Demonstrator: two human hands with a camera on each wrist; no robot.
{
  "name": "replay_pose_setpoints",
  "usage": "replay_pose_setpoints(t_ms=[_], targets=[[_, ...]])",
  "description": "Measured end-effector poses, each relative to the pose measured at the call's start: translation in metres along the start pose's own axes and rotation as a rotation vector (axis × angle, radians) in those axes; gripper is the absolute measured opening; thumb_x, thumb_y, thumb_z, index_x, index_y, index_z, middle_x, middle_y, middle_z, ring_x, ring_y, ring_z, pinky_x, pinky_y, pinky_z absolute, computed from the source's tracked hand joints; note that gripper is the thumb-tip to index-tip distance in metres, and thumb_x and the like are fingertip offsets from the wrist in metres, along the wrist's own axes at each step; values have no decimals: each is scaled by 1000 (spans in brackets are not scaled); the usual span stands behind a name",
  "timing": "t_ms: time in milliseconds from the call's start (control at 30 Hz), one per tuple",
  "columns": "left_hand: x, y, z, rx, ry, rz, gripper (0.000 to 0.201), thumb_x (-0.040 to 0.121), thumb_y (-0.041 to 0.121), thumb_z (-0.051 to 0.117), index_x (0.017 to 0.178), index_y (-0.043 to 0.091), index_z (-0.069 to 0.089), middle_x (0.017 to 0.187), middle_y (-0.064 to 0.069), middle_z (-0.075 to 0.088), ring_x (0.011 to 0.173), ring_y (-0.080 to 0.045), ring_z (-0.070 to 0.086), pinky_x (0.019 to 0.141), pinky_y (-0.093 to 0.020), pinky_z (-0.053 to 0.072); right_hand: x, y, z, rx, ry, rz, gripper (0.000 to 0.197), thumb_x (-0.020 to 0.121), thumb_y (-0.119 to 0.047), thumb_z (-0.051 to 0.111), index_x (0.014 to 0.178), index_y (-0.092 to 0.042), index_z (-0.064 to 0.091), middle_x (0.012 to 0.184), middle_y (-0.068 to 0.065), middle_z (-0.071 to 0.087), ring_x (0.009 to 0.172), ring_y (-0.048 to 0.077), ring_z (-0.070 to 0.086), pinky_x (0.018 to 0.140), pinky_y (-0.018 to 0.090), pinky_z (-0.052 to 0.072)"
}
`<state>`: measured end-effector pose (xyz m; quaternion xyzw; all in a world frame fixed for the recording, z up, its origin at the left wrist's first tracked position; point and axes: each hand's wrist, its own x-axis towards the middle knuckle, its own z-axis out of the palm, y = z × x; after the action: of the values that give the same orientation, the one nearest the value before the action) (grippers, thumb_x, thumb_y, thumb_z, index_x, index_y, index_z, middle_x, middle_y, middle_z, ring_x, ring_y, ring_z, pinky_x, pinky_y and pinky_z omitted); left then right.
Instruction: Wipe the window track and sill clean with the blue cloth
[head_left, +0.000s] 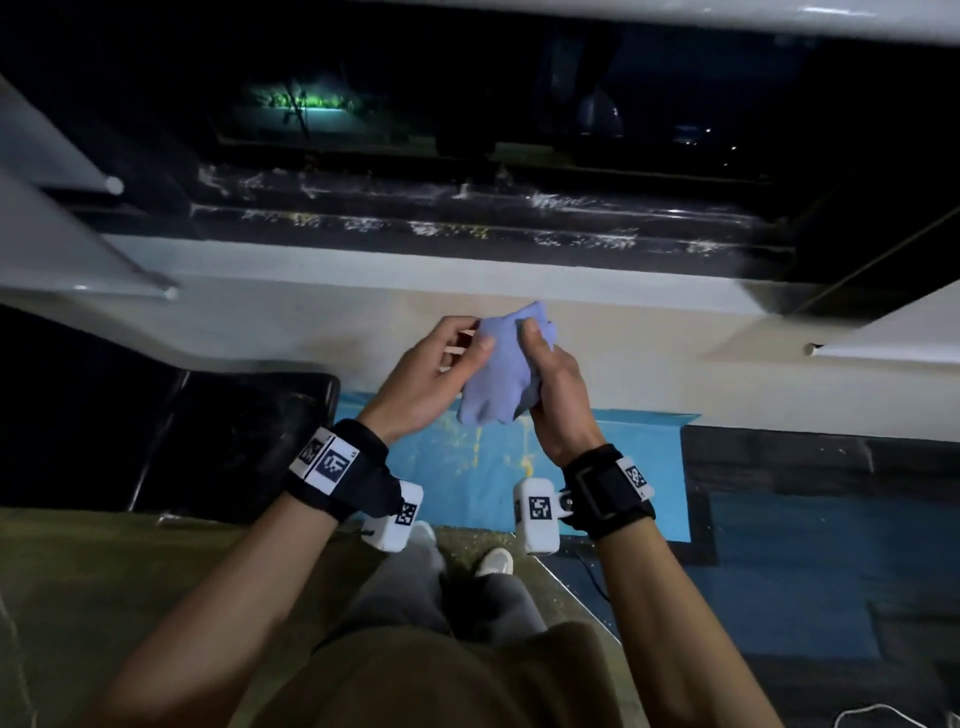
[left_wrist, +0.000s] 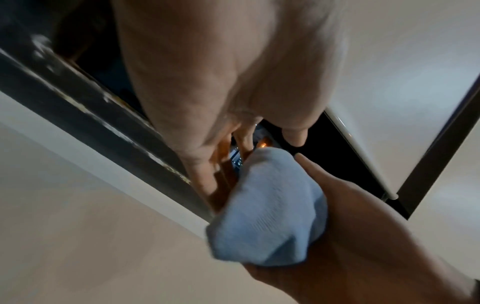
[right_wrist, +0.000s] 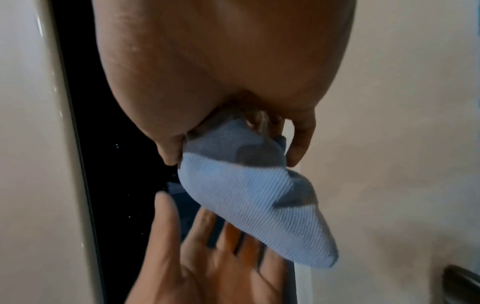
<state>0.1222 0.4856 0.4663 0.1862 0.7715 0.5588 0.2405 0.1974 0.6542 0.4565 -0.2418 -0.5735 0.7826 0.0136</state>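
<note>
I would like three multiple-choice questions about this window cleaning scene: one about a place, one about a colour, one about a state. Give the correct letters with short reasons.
1. Where is the crumpled light blue cloth?
A. lying in the track
B. held in the air in front of the pale wall below the sill
C. on the floor

2. What colour is the window track?
A. dark, with pale streaks
B. plain white
C. red

3. How does the right hand hold the cloth?
A. flat beneath it
B. not touching it
C. fingers curled around it

Answers: 1 B, both hands hold it up before the wall; 2 A, whitish marks run along the dark channel; 3 C, the fingers wrap the bunched cloth, while the left hand pinches its edge.
</note>
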Motion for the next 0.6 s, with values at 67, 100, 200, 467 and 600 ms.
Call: replay_pose_setpoints(t_ms=[67, 100, 200, 467, 600], targets=[[23, 6, 16, -7, -33, 18, 35, 100, 53, 61, 124, 27, 59, 116, 3, 72, 106, -18, 72, 91, -49, 60, 9, -6, -6, -10, 22, -53, 53, 107, -54, 57, 122, -6, 74, 117, 17, 78, 109, 36, 75, 87, 44, 57], [36, 10, 23, 30, -15, 32, 34, 98, 53, 62, 119, 27, 59, 110, 4, 73, 101, -18, 72, 88, -51, 60, 14, -8, -8, -23, 47, -89, 49, 108, -51, 57, 123, -6, 71, 117, 15, 78, 106, 29, 75, 87, 40, 58], [69, 18, 36, 103, 54, 43, 34, 92, 53, 66, 106, 24, 56, 97, 9, 68, 89, -14, 68, 79, -46, 58, 30, -11, -16, -56, 225, -186, 41, 107, -41, 65, 134, -17, 47, 128, 11, 66, 102, 9, 70, 85, 28, 56], [144, 54, 82, -242, -111, -79, 43, 104, 49, 55, 115, 8, 58, 114, -11, 70, 102, -25, 73, 92, -51, 62, 72, -29, -65, -269, 372, -311, 34, 106, -54, 58, 133, -33, 58, 126, -9, 71, 113, 20, 71, 96, 58, 59], [174, 81, 113, -191, -187, 9, 38, 107, 46, 48, 122, 15, 66, 117, -6, 72, 104, -21, 73, 91, -47, 63, 98, -48, -99, -250, 440, -329, 28, 107, -51, 59, 132, -37, 60, 115, -8, 76, 106, 24, 74, 90, 60, 60]])
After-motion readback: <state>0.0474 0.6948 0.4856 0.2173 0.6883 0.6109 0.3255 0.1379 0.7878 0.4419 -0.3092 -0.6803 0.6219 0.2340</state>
